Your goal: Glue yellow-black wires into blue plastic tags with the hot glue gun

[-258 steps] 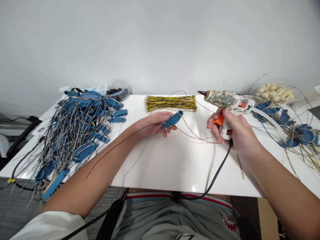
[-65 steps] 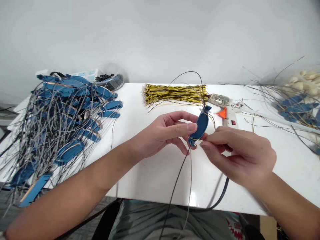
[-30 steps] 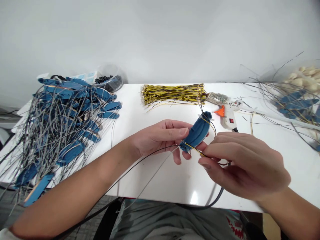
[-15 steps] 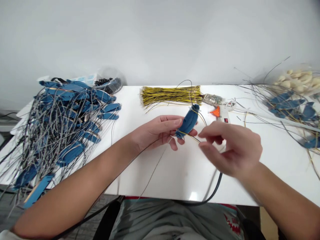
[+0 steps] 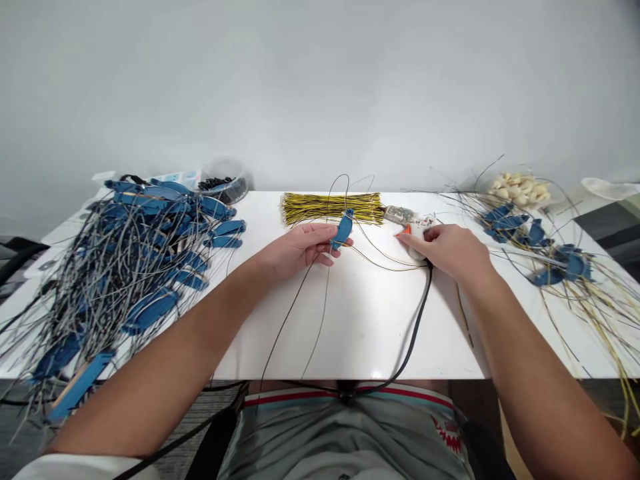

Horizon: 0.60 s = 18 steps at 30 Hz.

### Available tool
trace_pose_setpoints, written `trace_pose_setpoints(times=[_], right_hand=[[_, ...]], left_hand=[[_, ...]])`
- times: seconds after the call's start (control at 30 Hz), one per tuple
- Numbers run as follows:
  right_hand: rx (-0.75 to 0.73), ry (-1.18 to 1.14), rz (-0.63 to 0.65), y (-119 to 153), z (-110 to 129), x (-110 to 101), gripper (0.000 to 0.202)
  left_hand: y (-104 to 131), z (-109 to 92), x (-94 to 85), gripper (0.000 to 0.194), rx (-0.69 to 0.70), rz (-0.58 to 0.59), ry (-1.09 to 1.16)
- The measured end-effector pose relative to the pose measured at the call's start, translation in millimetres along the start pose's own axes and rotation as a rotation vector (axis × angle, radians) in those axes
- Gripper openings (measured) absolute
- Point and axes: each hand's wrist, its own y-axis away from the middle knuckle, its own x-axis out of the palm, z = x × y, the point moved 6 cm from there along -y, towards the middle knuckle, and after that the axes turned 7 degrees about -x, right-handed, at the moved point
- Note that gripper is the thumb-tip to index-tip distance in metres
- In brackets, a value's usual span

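My left hand pinches a small blue plastic piece between thumb and fingers above the table. Thin dark and yellow wires run out of the piece, looping up and trailing down and to the right. To the right, my right hand is closed around a white glue gun with an orange trigger. The gun's handle is mostly hidden by the fingers, and its black cord hangs over the table's front edge. Behind my left hand lies a bundle of yellow and black wires.
At left is a tangled heap of blue pieces with grey wires. A clear tub of black parts stands behind it. Further right lie more wired blue pieces and a bag of cream-coloured parts. A pale wall rises behind the table.
My right hand has moved from beside the blue piece to the glue gun and closed on it. My left hand still holds the piece; the view has shifted and shows more table at right.
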Motion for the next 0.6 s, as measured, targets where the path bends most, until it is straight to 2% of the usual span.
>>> trace_pose_setpoints(times=[0.17,0.27,0.33,0.47,0.53,0.6], right_hand=[[0.053,-0.181,0.065,-3,-7,4,0.06],[0.108,-0.281,0.054,-7,-15,3,0.055],[0.135,-0.329,-0.006,-9,-20,0,0.053],[0.153,-0.497,-0.231,-8,-22,-12,0.045],[0.098,-0.656,-0.286,-6,-17,-15,0.035],[-0.024,-0.843,-0.294,-5,-6,-18,0.021]], left_hand=[[-1,1,-1.1,0.043,0.004,0.019,0.001],[-1,2,-1.5,0.043,0.002,0.019,-0.001],[-2,2,-1.5,0.042,0.007,0.022,-0.002],[-1,1,-0.1,0.041,0.014,0.032,-0.015],[0,0,0.9,0.041,0.012,0.031,-0.021],[1,-1,1.9,0.041,0.007,0.027,-0.024]])
